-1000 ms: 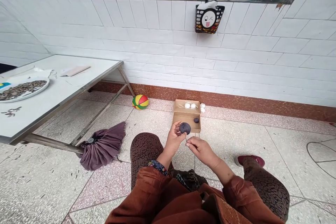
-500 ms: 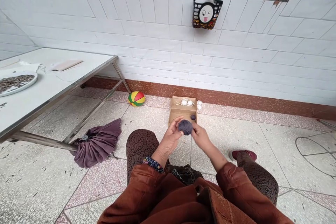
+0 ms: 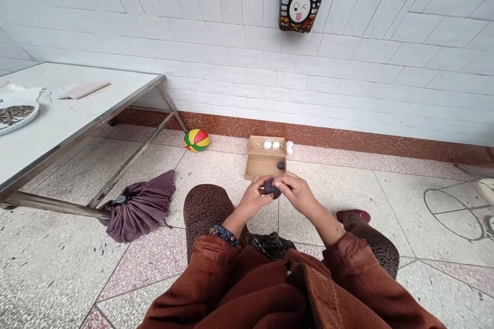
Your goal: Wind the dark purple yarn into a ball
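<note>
A dark purple-grey ball of yarn (image 3: 272, 189) is between my hands, above the floor in front of my lap. My left hand (image 3: 252, 197) grips it from the left, with the thumb below and the fingers along the top. Closed in a pinch, my right hand (image 3: 295, 193) lies over the ball's right side; any strand between its fingertips is too fine to make out. Just beyond stands an open cardboard box (image 3: 257, 167) with a smaller dark yarn ball (image 3: 281, 165) inside at the right. White balls (image 3: 271, 144) with loose thread rest at its lid.
To the left stands a white table (image 3: 96, 108) with metal legs, a folded purple umbrella (image 3: 142, 205) by its leg. A colourful ball (image 3: 196, 140) sits near the wall. A black basket (image 3: 301, 7) hangs from the window bars. At right is a wire ring stand (image 3: 453, 213).
My right hand has moved from beside the yarn ball to over its upper right side, covering more of it. The view has tilted slightly downward.
</note>
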A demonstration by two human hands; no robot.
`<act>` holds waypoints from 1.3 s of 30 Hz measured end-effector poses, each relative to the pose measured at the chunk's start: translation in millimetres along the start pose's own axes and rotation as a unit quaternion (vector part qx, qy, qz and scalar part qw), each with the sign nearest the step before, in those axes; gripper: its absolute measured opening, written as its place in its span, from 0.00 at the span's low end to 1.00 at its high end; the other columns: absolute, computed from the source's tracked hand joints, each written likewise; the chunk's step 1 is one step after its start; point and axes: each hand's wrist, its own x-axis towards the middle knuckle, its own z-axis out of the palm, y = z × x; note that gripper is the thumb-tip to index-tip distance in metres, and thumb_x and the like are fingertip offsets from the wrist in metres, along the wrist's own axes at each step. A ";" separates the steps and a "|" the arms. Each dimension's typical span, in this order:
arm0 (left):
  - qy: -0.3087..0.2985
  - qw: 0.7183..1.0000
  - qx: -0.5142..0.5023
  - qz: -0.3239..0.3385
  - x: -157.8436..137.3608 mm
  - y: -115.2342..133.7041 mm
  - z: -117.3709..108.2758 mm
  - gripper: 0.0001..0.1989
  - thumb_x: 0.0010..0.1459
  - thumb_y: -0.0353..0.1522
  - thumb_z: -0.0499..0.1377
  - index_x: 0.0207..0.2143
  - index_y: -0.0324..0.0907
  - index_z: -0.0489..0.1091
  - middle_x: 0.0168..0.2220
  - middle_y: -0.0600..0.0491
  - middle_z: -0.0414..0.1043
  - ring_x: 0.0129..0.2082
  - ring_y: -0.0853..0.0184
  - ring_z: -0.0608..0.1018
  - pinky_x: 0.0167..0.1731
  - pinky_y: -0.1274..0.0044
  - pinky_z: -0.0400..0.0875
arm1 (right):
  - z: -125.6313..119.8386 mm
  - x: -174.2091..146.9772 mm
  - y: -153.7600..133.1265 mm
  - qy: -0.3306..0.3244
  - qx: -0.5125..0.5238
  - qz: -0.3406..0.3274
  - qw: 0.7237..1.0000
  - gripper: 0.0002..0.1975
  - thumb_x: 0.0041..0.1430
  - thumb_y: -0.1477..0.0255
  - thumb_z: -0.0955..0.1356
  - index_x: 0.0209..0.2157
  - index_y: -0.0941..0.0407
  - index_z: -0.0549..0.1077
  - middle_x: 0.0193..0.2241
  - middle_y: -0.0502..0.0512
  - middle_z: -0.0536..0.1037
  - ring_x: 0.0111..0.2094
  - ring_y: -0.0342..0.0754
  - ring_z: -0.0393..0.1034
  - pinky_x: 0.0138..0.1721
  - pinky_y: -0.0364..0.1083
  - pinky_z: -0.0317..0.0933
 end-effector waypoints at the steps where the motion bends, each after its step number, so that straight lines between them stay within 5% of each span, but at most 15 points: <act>1: -0.030 0.999 -0.037 -0.004 -2.3 1.8 3.0 0.29 0.44 0.30 0.68 0.52 0.45 0.72 0.48 0.48 0.69 0.49 0.58 0.73 0.50 0.69 0.67 | -1.6 3.0 3.7 0.023 -0.002 0.011 1.000 0.12 0.68 0.65 0.63 0.35 0.53 0.76 0.32 0.55 0.77 0.36 0.50 0.71 0.41 0.47 0.65; 4: -0.077 0.983 -0.166 -0.019 -8.3 10.0 10.8 0.35 0.47 0.32 0.68 0.59 0.46 0.67 0.53 0.46 0.70 0.54 0.57 0.71 0.54 0.68 0.63 | 1.4 2.1 19.7 0.078 -0.001 0.061 0.995 0.12 0.67 0.65 0.63 0.33 0.54 0.74 0.31 0.53 0.76 0.34 0.48 0.71 0.40 0.46 0.65; 10: -0.019 0.956 -0.288 -0.051 -6.1 18.0 14.3 0.23 0.46 0.33 0.69 0.47 0.40 0.74 0.46 0.47 0.75 0.49 0.60 0.74 0.53 0.69 0.64 | 30.7 -25.9 46.7 0.045 0.001 0.125 0.991 0.14 0.68 0.64 0.61 0.30 0.54 0.71 0.27 0.51 0.74 0.31 0.47 0.69 0.34 0.44 0.63; 15: 0.043 0.967 -0.248 -0.047 0.2 9.6 12.1 0.20 0.46 0.30 0.68 0.44 0.41 0.72 0.43 0.50 0.74 0.45 0.64 0.74 0.52 0.70 0.65 | 40.9 -38.8 45.3 0.002 -0.052 0.085 0.995 0.14 0.69 0.65 0.62 0.31 0.53 0.72 0.29 0.53 0.75 0.33 0.49 0.70 0.38 0.46 0.65; 20: 0.073 0.988 -0.131 -0.036 -0.5 5.6 10.8 0.24 0.48 0.32 0.68 0.49 0.43 0.69 0.46 0.51 0.73 0.46 0.65 0.74 0.51 0.72 0.66 | 26.0 -33.8 21.3 -0.050 -0.052 0.034 0.997 0.11 0.69 0.67 0.63 0.33 0.53 0.73 0.31 0.53 0.75 0.34 0.49 0.70 0.38 0.46 0.64; 26: -0.004 0.993 -0.104 -0.057 -8.2 8.3 16.8 0.34 0.51 0.34 0.68 0.60 0.48 0.64 0.48 0.51 0.71 0.46 0.63 0.74 0.46 0.72 0.71 | 10.3 -21.5 2.5 -0.007 0.025 0.049 0.998 0.13 0.70 0.66 0.61 0.32 0.54 0.71 0.29 0.52 0.74 0.33 0.47 0.70 0.37 0.46 0.63; 31: -0.037 0.977 -0.200 -0.058 -13.1 7.0 21.0 0.27 0.57 0.37 0.64 0.59 0.50 0.67 0.53 0.48 0.68 0.52 0.59 0.72 0.49 0.66 0.73 | 8.4 -24.1 6.8 0.013 0.052 0.075 0.996 0.14 0.70 0.64 0.60 0.33 0.54 0.70 0.29 0.52 0.74 0.32 0.47 0.70 0.36 0.45 0.62; 39: -0.073 0.982 -0.159 -0.065 -16.7 2.9 20.8 0.27 0.59 0.40 0.63 0.60 0.51 0.65 0.55 0.47 0.68 0.49 0.59 0.73 0.41 0.70 0.75 | -3.8 -12.4 18.7 0.053 -0.015 0.039 0.998 0.12 0.69 0.65 0.63 0.33 0.54 0.72 0.30 0.54 0.73 0.34 0.49 0.69 0.38 0.46 0.62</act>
